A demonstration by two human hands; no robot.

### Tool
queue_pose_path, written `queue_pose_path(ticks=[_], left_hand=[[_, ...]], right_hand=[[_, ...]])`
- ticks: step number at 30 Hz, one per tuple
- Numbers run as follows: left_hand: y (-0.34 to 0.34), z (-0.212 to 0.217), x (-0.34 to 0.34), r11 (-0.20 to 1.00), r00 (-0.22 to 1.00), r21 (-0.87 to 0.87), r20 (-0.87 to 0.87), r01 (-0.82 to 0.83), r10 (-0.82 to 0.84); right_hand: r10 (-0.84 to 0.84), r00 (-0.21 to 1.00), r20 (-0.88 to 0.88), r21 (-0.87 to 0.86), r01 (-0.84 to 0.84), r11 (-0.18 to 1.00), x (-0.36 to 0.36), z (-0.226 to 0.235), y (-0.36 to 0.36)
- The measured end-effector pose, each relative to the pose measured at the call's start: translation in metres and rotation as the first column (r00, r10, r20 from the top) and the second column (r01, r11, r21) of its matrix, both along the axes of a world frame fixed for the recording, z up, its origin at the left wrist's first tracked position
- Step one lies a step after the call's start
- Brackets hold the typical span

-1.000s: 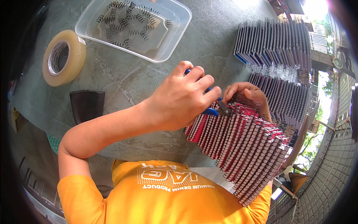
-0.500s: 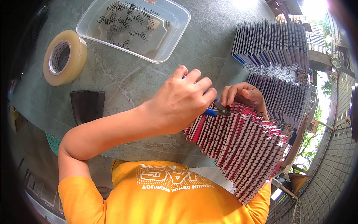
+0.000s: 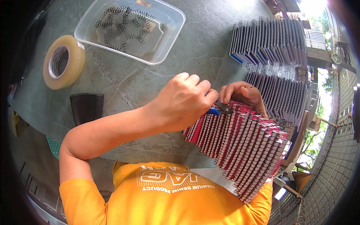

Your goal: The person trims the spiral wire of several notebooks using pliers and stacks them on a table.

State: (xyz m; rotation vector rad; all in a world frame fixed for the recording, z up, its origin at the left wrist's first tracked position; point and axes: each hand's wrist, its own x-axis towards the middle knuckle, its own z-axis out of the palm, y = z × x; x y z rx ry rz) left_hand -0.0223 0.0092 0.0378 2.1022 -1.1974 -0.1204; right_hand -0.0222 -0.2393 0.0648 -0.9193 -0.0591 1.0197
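My left hand (image 3: 187, 99) is closed around blue-handled cutting pliers (image 3: 224, 108), largely hidden by the fingers. Their dark jaws are at the far ends of the wire coils on a row of red-edged spiral notebooks (image 3: 243, 146). The notebooks stand packed together, leaning near my chest, with their black coils facing up. Next to the jaws, my right hand (image 3: 243, 93) curls its fingers over the far end of the row. My right forearm is mostly hidden behind the notebooks. Whether a coil end is pinched in those fingers is too small to tell.
A clear plastic tub (image 3: 153, 56) with several cut coil pieces (image 3: 120, 26) is at the far left-centre. Left of it stands a roll of clear tape (image 3: 64, 62), and nearer lies a dark, tapered piece (image 3: 87, 108). More spiral notebooks (image 3: 270, 41) are stacked at the right.
The pliers' jaws and both hands have shifted slightly, still at the same far end of the red-edged notebooks. The view has moved a little; the grips look the same.
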Motion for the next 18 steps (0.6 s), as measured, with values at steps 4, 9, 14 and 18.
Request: queue_pose_path(ticks=[4, 9, 14, 18], left_hand=[[0.005, 0.008, 0.001, 0.993, 0.987, -0.086, 0.134, -0.081, 0.092], [0.005, 0.017, -0.001, 0.978, 0.982, -0.176, 0.131, -0.112, 0.136], [0.000, 0.014, -0.002, 0.987, 0.977, -0.134, 0.185, -0.085, 0.109], [-0.001, 0.009, -0.004, 0.997, 0.992, -0.066, 0.119, -0.035, 0.043]], right_hand=[[0.039, 0.998, 0.059, 0.074, -0.043, 0.996, 0.001, -0.009, -0.005], [0.084, 0.995, 0.053, 0.122, -0.090, 0.988, 0.003, -0.016, -0.011], [0.087, 0.994, 0.060, 0.122, -0.094, 0.988, 0.004, -0.013, -0.011], [0.083, 0.996, 0.040, 0.140, -0.088, 0.986, 0.004, -0.011, -0.006]])
